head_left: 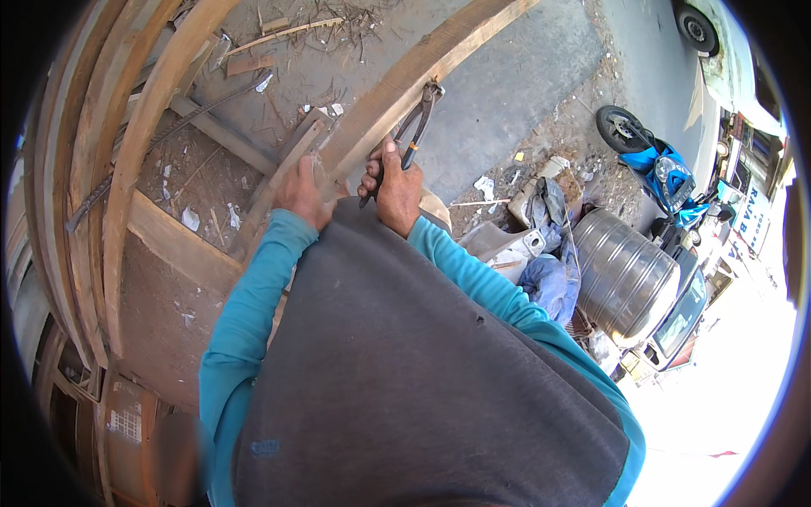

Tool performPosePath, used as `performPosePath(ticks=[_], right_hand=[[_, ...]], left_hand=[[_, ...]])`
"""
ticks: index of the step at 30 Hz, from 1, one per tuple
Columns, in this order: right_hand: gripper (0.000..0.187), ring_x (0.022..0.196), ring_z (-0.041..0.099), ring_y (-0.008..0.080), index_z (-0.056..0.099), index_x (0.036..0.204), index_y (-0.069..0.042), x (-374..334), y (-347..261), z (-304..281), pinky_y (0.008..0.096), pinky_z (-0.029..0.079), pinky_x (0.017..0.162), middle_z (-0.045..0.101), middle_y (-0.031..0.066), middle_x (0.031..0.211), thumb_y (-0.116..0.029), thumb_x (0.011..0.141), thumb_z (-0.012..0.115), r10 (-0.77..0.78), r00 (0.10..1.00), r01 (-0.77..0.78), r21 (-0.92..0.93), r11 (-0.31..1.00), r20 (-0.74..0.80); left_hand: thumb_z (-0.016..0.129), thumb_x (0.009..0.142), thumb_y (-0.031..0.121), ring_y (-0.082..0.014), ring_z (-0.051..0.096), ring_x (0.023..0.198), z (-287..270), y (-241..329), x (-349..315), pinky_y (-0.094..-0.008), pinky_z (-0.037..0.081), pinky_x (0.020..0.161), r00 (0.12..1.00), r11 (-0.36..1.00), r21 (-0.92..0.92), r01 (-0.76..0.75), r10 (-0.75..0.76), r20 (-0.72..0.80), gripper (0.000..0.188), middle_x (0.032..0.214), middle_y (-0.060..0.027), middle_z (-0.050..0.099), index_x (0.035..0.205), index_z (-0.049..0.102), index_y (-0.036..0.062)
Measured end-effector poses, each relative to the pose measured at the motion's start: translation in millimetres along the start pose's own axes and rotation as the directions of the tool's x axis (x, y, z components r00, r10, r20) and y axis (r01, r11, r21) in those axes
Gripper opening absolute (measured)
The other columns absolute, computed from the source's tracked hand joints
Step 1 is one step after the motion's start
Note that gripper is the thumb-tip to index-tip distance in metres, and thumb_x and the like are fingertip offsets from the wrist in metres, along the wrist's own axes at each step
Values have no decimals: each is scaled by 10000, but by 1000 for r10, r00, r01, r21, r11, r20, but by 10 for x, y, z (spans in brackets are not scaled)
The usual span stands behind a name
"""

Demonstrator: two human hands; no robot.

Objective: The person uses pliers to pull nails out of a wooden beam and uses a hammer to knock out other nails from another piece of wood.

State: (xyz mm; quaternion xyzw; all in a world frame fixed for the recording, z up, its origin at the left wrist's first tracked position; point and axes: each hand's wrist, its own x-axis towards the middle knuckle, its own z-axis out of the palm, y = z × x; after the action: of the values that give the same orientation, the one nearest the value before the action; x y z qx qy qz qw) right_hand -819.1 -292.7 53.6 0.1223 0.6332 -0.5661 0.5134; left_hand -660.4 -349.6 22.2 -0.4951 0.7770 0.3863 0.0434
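A long curved wooden beam (380, 101) runs from in front of my body up to the far right. My right hand (395, 186) is closed round the handles of a pair of pincers (414, 127), one of which shows an orange and black grip. The metal jaws of the pincers meet the beam's right side, near its edge; whether they bite on a nail is too small to tell. At the near end of the beam, my left hand (302, 194) is wrapped against the wood, slightly blurred, with its fingertips partly hidden.
Several curved timbers (127, 169) stand at the left, with a metal bar (110, 182) across them. Wood scraps (287, 32) litter the ground. To the right are a ribbed metal drum (625, 275), a blue motorcycle (667, 173) and a pale vehicle (735, 51).
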Motion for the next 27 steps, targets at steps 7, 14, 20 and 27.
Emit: performPosePath(ticks=[7,14,20,27], right_hand=[[300,707,658,221,563,1026,37,-92,-293,-214,359,579,646,627,105,829,-262,1007,556,32,996,-12,-224,975,87],[351,936,700,338,501,1232,106,-14,-1667,-651,464,579,880,672,220,1030,-159,1003,517,440,852,-286,-451,845,284],[269,763,597,188,545,1147,13,225,-1747,-893,396,527,737,560,56,840,-219,1021,494,636,702,-486,-438,757,321],[152,562,481,139,498,963,-51,-137,-563,-170,336,460,504,508,52,738,-201,982,520,205,978,-196,-149,969,47]], left_hand=[[865,658,208,-429,582,1056,37,29,-34,-495,495,858,993,999,30,-38,41,-106,784,1131,-224,563,1284,418,58],[863,650,169,-421,574,1072,86,85,-46,-506,484,860,996,998,62,17,-11,-89,816,1131,-207,556,1318,406,67],[861,666,175,-411,574,1079,103,137,-80,-504,480,872,993,991,133,17,-1,-117,812,1132,-190,558,1325,399,69],[862,687,249,-415,588,1071,-9,34,-23,-512,495,873,1000,997,75,25,-26,16,775,1157,-213,560,1280,398,70]])
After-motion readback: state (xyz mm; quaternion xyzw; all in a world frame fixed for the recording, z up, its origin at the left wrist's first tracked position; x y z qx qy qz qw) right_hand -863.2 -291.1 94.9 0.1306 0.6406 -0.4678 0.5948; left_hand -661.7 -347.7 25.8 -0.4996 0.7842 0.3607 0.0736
